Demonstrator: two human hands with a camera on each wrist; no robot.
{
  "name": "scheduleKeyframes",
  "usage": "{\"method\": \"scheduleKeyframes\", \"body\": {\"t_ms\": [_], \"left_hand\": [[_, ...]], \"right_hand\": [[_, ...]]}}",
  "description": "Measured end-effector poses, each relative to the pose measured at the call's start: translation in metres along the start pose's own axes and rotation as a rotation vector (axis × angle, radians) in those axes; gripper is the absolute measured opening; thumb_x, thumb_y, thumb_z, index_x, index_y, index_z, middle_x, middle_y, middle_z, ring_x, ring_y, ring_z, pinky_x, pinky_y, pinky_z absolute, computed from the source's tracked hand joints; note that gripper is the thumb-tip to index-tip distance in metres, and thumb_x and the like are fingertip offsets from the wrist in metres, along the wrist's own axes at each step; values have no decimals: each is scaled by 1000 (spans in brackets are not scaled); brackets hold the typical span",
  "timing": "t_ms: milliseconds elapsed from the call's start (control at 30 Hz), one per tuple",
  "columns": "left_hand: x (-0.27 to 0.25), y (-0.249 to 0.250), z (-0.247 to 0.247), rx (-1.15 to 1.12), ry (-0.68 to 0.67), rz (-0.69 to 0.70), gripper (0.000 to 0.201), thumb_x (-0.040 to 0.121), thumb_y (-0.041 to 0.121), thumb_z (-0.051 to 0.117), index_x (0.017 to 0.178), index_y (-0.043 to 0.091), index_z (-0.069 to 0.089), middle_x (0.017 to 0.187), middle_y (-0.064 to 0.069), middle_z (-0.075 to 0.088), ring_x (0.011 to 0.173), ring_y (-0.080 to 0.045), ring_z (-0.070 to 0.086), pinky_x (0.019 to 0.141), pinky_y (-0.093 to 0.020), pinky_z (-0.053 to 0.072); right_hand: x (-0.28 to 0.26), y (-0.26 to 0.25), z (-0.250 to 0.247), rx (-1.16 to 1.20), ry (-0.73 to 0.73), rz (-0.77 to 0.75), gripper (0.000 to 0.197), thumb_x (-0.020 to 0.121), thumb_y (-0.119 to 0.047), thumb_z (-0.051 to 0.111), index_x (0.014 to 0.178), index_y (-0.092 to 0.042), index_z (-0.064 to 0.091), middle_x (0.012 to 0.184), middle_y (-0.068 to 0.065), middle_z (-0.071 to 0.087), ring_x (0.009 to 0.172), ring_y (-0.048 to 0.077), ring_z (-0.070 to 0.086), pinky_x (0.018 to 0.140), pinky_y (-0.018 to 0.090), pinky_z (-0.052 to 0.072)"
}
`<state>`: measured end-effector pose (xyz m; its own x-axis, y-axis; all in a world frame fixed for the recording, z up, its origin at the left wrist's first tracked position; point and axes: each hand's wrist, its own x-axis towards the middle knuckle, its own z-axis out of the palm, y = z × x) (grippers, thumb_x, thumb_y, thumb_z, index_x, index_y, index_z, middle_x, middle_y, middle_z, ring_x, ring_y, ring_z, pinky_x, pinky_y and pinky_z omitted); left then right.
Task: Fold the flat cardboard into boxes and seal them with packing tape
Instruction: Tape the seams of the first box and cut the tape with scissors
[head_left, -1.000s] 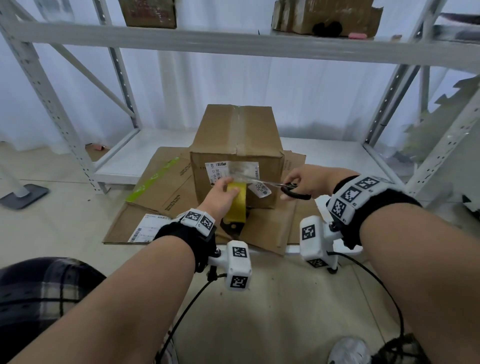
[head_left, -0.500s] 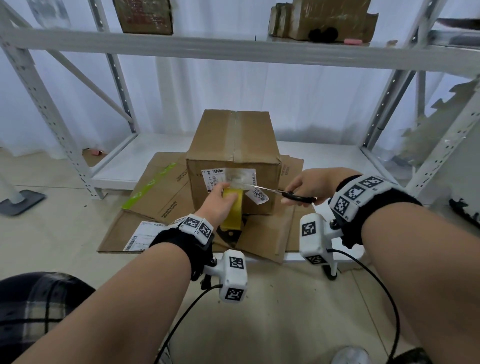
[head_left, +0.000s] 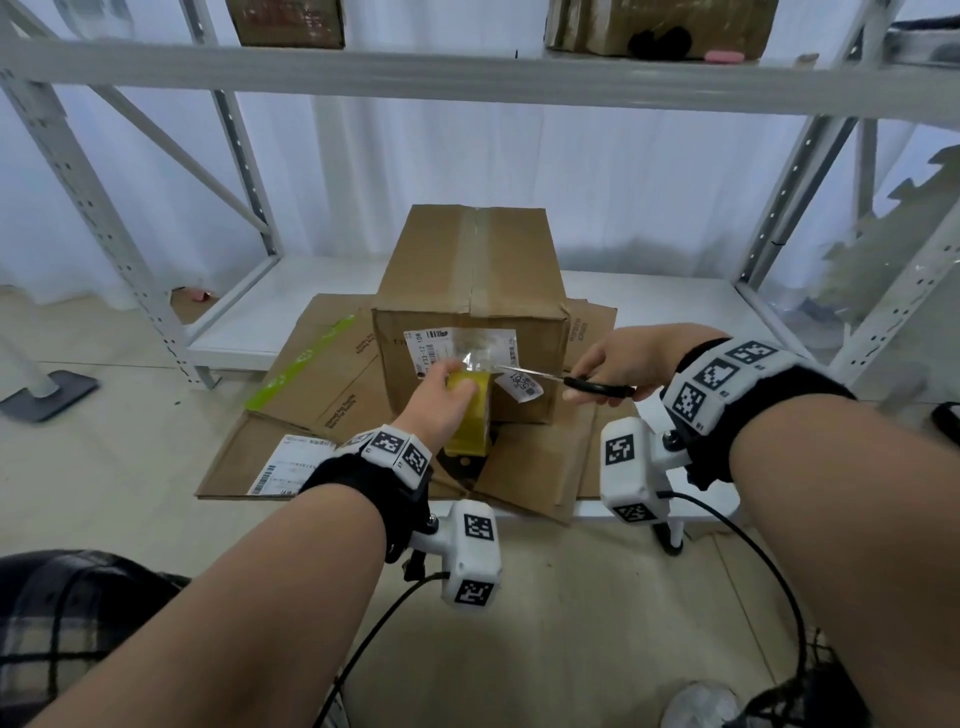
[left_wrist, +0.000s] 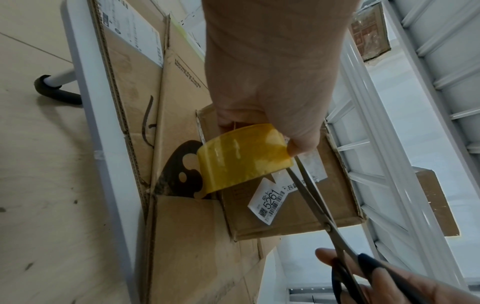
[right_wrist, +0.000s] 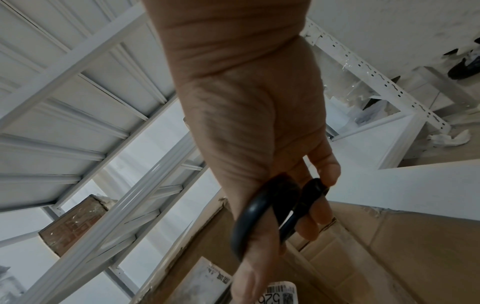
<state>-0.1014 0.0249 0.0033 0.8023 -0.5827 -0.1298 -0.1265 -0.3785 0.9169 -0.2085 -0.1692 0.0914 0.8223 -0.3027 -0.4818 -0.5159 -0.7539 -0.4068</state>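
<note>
A folded cardboard box (head_left: 470, 280) stands on flat cardboard sheets (head_left: 332, 374) on a low white shelf, with tape along its top seam. My left hand (head_left: 441, 397) grips a yellow tape roll (head_left: 470, 415) against the box's front face; in the left wrist view the tape roll (left_wrist: 244, 158) sits under my fingers. A clear strip runs from the roll up to the box front. My right hand (head_left: 618, 358) holds black-handled scissors (head_left: 597, 385), blades closed together with their tips at the strip. The scissors (left_wrist: 319, 207) cross the box face. Their black loops (right_wrist: 275, 209) ring my fingers.
White metal shelving posts (head_left: 119, 249) stand left and right of the work spot. More boxes (head_left: 660, 23) sit on the upper shelf (head_left: 467, 67). A loose label (head_left: 522, 387) hangs off the box front. A grey stand base (head_left: 47, 395) lies on the floor at left.
The scissors blades went from apart to together at the tape strip. My right hand drew slightly right and the view tilted down; the left hand kept the roll at the box front.
</note>
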Motion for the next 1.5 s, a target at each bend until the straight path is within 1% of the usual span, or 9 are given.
{"method": "scheduleKeyframes", "body": {"t_ms": [233, 367, 533, 733, 833, 900, 1067, 1333, 1500], "left_hand": [[2, -3, -1, -62, 17, -40, 55, 99, 21, 46, 149, 18, 22, 128, -1, 46, 90, -8, 55, 75, -21, 45], [6, -3, -2, -58, 3, -65, 55, 98, 23, 46, 148, 20, 24, 145, -8, 39, 118, -23, 50, 104, -41, 42], [5, 1, -2, -70, -18, -84, 56, 97, 24, 48, 147, 19, 24, 140, -11, 43, 117, -28, 52, 104, -46, 43], [7, 2, -1, -73, 10, -89, 59, 97, 23, 49, 147, 16, 18, 107, 1, 51, 80, -8, 54, 68, -20, 47], [7, 2, -2, -79, 37, -116, 63, 95, 26, 50, 147, 15, 16, 132, -11, 49, 109, -22, 56, 95, -34, 46], [7, 3, -4, -87, 53, -143, 66, 95, 28, 51, 148, 15, 14, 138, -13, 43, 121, -29, 49, 106, -40, 39], [6, 7, -6, -164, 109, -180, 69, 94, 24, 51, 149, 14, 10, 140, -13, 41, 119, -27, 46, 107, -42, 37], [1, -5, -11, -203, 90, -145, 77, 94, 21, 53, 151, 19, 1, 139, -12, 46, 109, -25, 53, 98, -36, 44], [-9, -16, -11, -148, 61, -152, 78, 94, 20, 53, 151, 18, 1, 138, -13, 46, 119, -30, 51, 107, -44, 39]], "right_hand": [[19, -2, -11, -26, -44, -44, 35, 83, -42, 73, 112, -22, 71, 72, -5, 63, 67, 7, 54, 47, 11, 41], [29, -5, -18, -67, -76, -58, 37, 83, -39, 73, 116, -23, 69, 73, -7, 63, 64, 5, 55, 47, 11, 42], [39, -10, -15, -87, -95, -87, 38, 85, -40, 71, 120, -26, 67, 84, -4, 64, 71, 6, 56, 61, 16, 44], [41, -11, -5, -33, -100, -87, 36, 85, -40, 71, 118, -26, 68, 82, -5, 65, 76, 9, 59, 64, 18, 45], [37, -14, 0, -49, -77, -101, 30, 87, -40, 68, 115, -30, 68, 72, -7, 63, 65, 4, 56, 49, 11, 40], [36, -15, 3, -49, -55, -102, 29, 86, -42, 69, 113, -31, 69, 72, -7, 63, 65, 5, 56, 53, 13, 40], [35, -19, 6, -16, 1, -113, 32, 81, -40, 75, 108, -25, 74, 76, -1, 66, 71, 13, 58, 88, 33, 53], [34, -19, 17, -47, 51, -111, 30, 80, -38, 77, 106, -24, 73, 77, -2, 67, 63, 10, 58, 83, 30, 54], [34, -17, 30, -138, 4, -61, 37, 79, -41, 77, 109, -22, 68, 86, -3, 66, 76, 11, 59, 76, 27, 50]]}}
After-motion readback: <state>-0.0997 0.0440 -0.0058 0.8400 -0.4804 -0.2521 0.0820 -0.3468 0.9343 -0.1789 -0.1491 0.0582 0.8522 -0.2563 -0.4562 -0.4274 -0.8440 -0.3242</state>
